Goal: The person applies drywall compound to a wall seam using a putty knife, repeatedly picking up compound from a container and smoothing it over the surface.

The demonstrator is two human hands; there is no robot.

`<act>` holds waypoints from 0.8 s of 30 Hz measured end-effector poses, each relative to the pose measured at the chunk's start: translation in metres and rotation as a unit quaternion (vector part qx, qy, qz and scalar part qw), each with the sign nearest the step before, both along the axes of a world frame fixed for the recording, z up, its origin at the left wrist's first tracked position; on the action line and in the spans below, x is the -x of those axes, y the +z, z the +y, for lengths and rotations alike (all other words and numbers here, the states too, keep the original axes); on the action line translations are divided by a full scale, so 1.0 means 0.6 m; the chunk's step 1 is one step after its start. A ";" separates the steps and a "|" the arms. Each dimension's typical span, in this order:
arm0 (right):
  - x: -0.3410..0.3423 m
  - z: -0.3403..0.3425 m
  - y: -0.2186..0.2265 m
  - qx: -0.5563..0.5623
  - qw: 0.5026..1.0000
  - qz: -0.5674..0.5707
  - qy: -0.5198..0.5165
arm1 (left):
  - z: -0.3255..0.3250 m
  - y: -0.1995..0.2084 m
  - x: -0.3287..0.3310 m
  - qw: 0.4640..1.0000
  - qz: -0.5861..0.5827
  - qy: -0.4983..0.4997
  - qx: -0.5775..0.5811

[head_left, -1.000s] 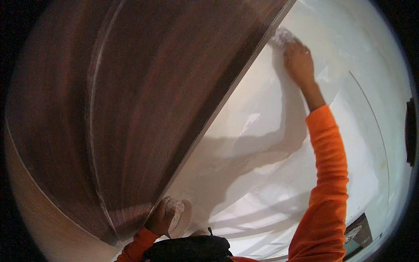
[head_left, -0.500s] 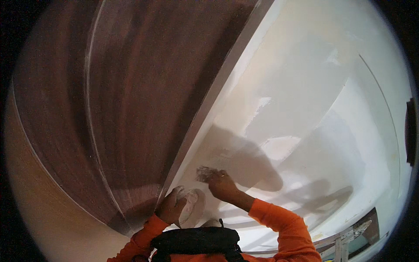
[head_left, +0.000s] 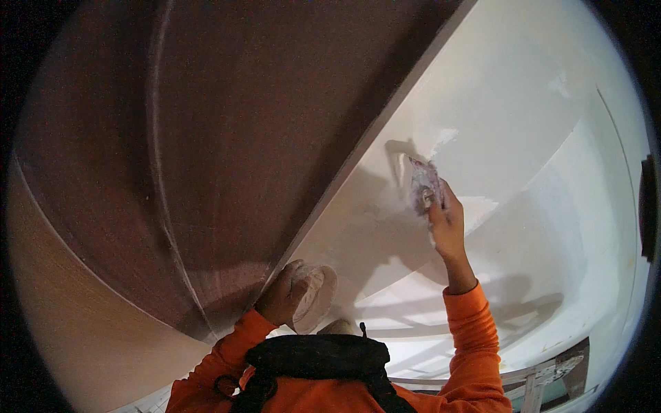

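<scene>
My left hand (head_left: 279,297) is closed round the rim of a round pale tub (head_left: 328,296) with whitish putty inside, held low near the body. My right hand (head_left: 449,220) grips a putty-crusted putty knife (head_left: 421,182), its blade against or very close to the pale wall (head_left: 513,138). A whitish smear lies on the wall beside the blade. Bright white filler patches (head_left: 446,138) show just above the knife. The knife's handle is mostly hidden in my fingers.
Dark brown panels (head_left: 227,124) fill the left, ending in a slanting edge (head_left: 365,148) along the pale wall. A black chest bag (head_left: 317,354) hangs in front of me. At the lower right stands a putty-stained frame (head_left: 533,392).
My right hand has moved up and to the right across the wall with the putty knife. My left hand has risen slightly with the tub. The view has shifted a little.
</scene>
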State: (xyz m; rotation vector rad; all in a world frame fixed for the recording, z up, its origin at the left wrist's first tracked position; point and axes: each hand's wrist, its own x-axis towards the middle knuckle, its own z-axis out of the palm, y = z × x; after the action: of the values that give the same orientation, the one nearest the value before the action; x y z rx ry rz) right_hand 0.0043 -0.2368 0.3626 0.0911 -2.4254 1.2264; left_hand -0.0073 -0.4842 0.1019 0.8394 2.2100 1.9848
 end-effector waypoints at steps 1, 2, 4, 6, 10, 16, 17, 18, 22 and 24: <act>0.001 -0.006 0.010 -0.070 0.997 -0.006 -0.033 | 0.003 -0.006 0.004 1.000 0.008 0.002 -0.009; 0.016 0.006 0.005 -0.351 0.929 0.109 -0.046 | 0.005 -0.010 0.009 1.000 0.015 0.003 -0.017; 0.039 0.012 0.005 -0.600 0.769 0.212 -0.054 | 0.004 -0.010 0.015 0.999 0.031 0.009 -0.007; 0.061 0.005 0.009 -0.705 0.677 0.209 -0.046 | 0.005 -0.010 0.021 0.999 0.046 0.015 0.006; 0.125 0.006 0.019 -0.720 0.652 0.231 -0.063 | 0.000 -0.010 0.024 0.999 0.043 0.011 0.007; 0.150 0.023 -0.136 -0.707 0.695 0.129 -0.011 | -0.001 -0.016 0.027 1.000 0.022 0.007 0.010; 0.137 0.027 -0.183 -0.677 0.726 0.116 0.022 | 0.003 -0.017 0.029 0.999 0.033 0.011 0.023; 0.119 0.042 -0.229 -0.659 0.737 0.143 0.049 | 0.009 -0.013 0.028 0.999 0.037 0.007 0.022; 0.085 -0.009 -0.170 -0.694 0.711 0.108 0.023 | 0.002 -0.008 0.026 1.000 0.010 0.005 0.015; 0.097 0.017 -0.059 -0.645 0.739 0.196 -0.007 | 0.004 -0.005 0.024 1.000 0.015 -0.003 0.026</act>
State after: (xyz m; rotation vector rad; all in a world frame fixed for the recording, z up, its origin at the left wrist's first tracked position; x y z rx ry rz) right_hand -0.0537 -0.2268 0.3269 0.6346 -2.3471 -0.6463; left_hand -0.0216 -0.4817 0.0988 0.8728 2.2623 1.9153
